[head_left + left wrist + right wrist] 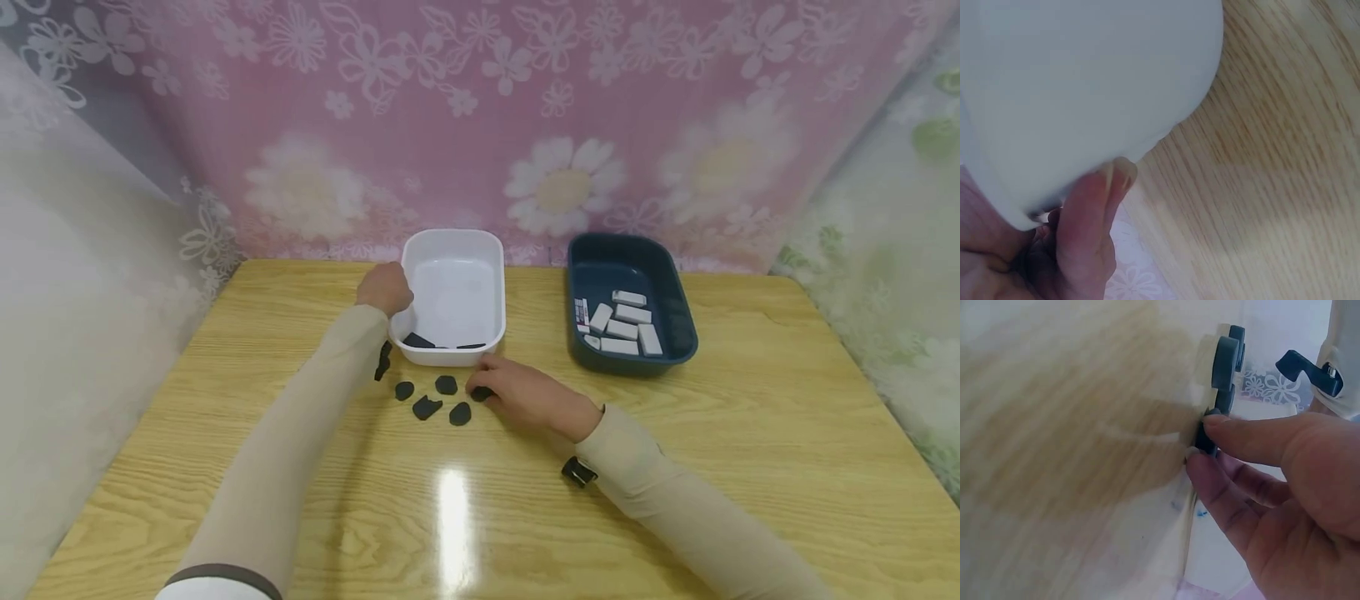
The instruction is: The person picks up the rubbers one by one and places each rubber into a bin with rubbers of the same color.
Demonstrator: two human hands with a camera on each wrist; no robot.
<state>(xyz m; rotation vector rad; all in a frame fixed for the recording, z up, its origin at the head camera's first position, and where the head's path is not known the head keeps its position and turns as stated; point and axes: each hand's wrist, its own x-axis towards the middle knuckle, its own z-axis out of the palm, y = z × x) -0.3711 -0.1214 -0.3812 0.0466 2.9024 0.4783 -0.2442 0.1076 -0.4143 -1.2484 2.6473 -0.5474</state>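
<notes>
My left hand (385, 287) grips the left rim of a white plastic basin (453, 287). In the left wrist view, its fingers (1085, 225) are curled round the basin edge. Close to the basin's near right corner, my right hand (528, 392) pinches a small flat black piece (481, 393) between thumb and fingertips, low over the table. The right wrist view shows that black piece (1206, 434) edge-on. Several similar black pieces (460, 413) lie on the table beside it, one of them notched. Inside the basin, dark pieces (418, 341) rest along the near wall.
To the right stands a dark blue basin (678, 325) holding several white blocks (633, 314) and a printed strip (582, 315). Both basins are on a wooden table (757, 400), with a pink flowered curtain (450, 125) behind. A black strap end (579, 472) sticks out at my right wrist.
</notes>
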